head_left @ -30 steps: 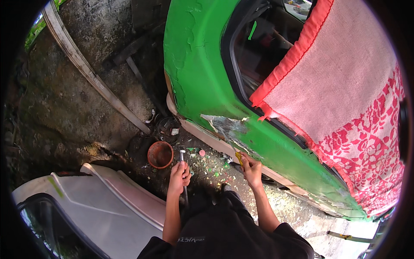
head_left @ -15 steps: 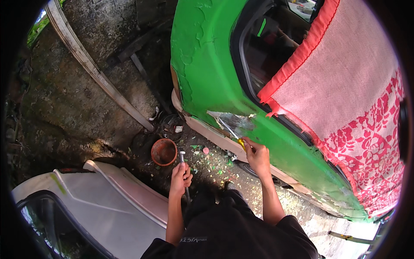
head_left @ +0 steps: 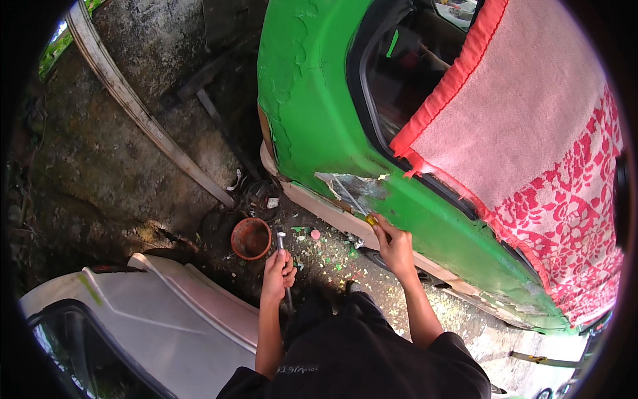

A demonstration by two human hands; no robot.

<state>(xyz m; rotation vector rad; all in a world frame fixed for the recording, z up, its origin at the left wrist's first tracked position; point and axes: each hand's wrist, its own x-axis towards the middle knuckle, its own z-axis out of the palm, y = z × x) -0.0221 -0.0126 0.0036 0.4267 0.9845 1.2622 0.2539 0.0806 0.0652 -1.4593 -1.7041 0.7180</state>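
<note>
My right hand [head_left: 395,249] grips the yellow handle of a screwdriver [head_left: 369,218], its metal blade lying at the grey patch [head_left: 369,188] of flaked paint on the green car [head_left: 312,100]. Pale, chipped edges border the patch. My left hand [head_left: 278,272] is closed on an upright metal bar [head_left: 281,241] with a shiny, flat top, held low beside the car. An orange round pot [head_left: 251,237] sits on the ground just left of that bar. Paint chips are scattered below both hands.
A pink and red floral cloth [head_left: 525,120] drapes over the car's window side. At lower left is a white vehicle body [head_left: 133,302]. A long rusty metal strip [head_left: 136,113] leans across the dark, rough concrete at upper left. Small debris [head_left: 315,234] litters the ground.
My right hand has moved up and to the right, bringing the screwdriver blade onto the grey patch. My left hand still holds the bar, in about the same place.
</note>
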